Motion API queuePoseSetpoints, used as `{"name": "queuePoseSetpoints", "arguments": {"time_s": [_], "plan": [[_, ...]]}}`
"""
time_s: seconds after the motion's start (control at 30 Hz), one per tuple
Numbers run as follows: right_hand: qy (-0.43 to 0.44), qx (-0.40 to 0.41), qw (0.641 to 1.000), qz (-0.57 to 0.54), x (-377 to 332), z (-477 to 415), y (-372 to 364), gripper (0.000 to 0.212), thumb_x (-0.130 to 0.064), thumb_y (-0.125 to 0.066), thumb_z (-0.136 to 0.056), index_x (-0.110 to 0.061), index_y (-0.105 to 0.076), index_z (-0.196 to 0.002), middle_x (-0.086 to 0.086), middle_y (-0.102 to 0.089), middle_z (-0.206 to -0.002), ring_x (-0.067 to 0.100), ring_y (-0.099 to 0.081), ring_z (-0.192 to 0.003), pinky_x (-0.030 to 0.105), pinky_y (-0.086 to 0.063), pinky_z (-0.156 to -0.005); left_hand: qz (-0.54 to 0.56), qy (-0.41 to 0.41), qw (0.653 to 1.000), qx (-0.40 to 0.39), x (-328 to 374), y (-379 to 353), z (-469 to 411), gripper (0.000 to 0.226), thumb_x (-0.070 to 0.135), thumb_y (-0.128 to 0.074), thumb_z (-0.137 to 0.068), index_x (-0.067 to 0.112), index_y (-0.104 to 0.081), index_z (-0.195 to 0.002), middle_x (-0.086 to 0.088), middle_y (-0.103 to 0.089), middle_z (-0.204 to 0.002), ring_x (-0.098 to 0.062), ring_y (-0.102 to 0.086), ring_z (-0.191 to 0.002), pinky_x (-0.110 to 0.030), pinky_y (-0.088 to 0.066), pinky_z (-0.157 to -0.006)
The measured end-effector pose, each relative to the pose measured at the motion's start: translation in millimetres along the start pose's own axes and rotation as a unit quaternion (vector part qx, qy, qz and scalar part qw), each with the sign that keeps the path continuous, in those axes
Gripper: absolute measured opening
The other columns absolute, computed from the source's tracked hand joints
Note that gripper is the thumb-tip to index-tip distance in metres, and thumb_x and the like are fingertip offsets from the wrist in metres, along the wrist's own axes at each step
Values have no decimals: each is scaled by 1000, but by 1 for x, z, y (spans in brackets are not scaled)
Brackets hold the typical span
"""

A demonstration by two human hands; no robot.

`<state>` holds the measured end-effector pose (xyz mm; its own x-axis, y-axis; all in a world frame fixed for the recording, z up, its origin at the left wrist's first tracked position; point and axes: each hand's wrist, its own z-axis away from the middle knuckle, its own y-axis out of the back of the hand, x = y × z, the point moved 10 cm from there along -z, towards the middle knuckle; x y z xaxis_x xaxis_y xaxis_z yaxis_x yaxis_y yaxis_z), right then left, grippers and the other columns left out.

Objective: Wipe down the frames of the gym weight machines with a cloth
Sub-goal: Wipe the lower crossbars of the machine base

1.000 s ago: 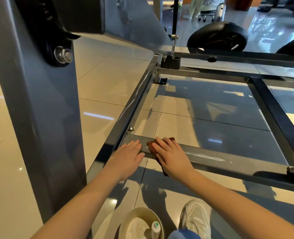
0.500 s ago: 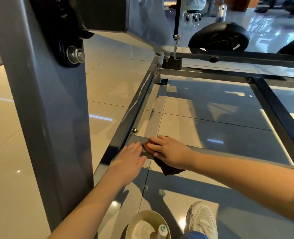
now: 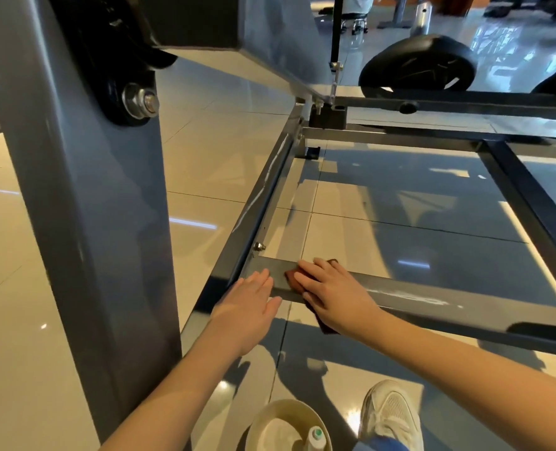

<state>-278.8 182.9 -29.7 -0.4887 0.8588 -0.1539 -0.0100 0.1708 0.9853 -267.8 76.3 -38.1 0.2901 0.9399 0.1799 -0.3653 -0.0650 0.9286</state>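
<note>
Reddish-brown wiping cloth (image 3: 290, 277): draped over the near grey steel crossbar (image 3: 433, 297) of the machine's floor frame, close to its left corner, one end hanging down the near side. Right hand (image 3: 335, 294): fingers straight, pressing the cloth flat, not clenched. Left hand (image 3: 247, 307): flat, palm down, just left of the cloth, fingertips on the bar, grasping nothing. Beige round bowl (image 3: 263, 418) and white mesh trainer (image 3: 390, 415): on the near floor.

Right grip (image 3: 332, 294): flat, pressing brown cloth (image 3: 291, 278) onto grey frame bar (image 3: 433, 299). Left grip (image 3: 247, 307): flat, just beside, fingertips touching bar. Bowl (image 3: 270, 415), bottle (image 3: 315, 436), white shoe (image 3: 390, 415): on floor (image 3: 26, 320).
</note>
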Motion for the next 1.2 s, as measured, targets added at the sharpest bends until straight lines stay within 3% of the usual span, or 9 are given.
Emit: {"name": "queuePoseSetpoints", "arguments": {"time_s": [0.1,0.23,0.33,0.43,0.6,0.8,0.93,1.07,1.2], "plan": [[17,0,1000,-8,-3,-8,-8,41,-29,-44,-99,-17,-50,-138,5,-38,-151,30,-34,-136,46,-25,-114,3,1,1000,-3,-1,-1,-1,54,37,-15,-106,16,-6,-155,4,4,-163,-7,4,-148,-24,7,-117],[24,81,996,-4,17,36,-5,50,-17,-83,-73,-14,-66,-119,12,-61,-128,36,-59,-115,52,-50,-95,16,-5,1000,0,3,-4,4,54,36,-16,-107,16,-6,-155,5,4,-163,-6,4,-148,-22,7,-116],[22,117,993,12,6,17,7,35,-21,-72,-83,-14,-67,-116,9,-61,-125,33,-59,-113,46,-47,-96,16,0,1000,16,2,-1,2,54,37,-16,-106,16,-6,-155,4,2,-163,-7,3,-148,-22,7,-116],[-9,75,997,-26,-3,-18,5,33,-28,-48,-98,-15,-60,-127,7,-47,-142,28,-43,-128,41,-31,-107,3,7,1000,16,1,0,0,54,37,-17,-106,16,-7,-155,4,0,-163,-8,1,-148,-24,5,-117],[15,122,992,-2,8,27,-1,31,-23,-73,-81,-17,-69,-111,7,-62,-120,29,-58,-108,42,-47,-95,10,13,1000,11,2,-4,4,54,39,-16,-106,18,-8,-155,5,1,-163,-7,2,-148,-26,4,-118],[-4,108,994,23,-15,-14,0,27,-24,-61,-88,-12,-69,-111,6,-61,-122,28,-54,-115,49,-32,-109,8,16,999,34,2,0,1,54,39,-17,-106,19,-6,-155,6,-1,-163,-7,1,-148,-24,4,-117],[-13,165,985,53,9,26,13,22,-28,-70,-81,-19,-71,-101,4,-64,-109,27,-59,-101,44,-41,-98,20,13,999,25,1,-3,4,54,38,-17,-106,19,-6,-155,7,1,-162,-6,2,-148,-23,5,-117],[-71,181,976,93,18,37,18,21,-23,-76,-68,-12,-73,-86,6,-63,-99,28,-57,-93,43,-39,-93,25,15,999,37,2,1,1,53,37,-17,-106,19,-9,-155,7,-2,-162,-6,0,-148,-22,4,-116],[-75,186,978,53,3,1,17,17,-26,-67,-81,-11,-71,-86,4,-61,-93,25,-58,-88,36,-48,-78,44,13,997,65,6,6,-2,51,35,-21,-106,20,-15,-155,6,-9,-162,-7,-6,-148,-25,0,-118]]}}
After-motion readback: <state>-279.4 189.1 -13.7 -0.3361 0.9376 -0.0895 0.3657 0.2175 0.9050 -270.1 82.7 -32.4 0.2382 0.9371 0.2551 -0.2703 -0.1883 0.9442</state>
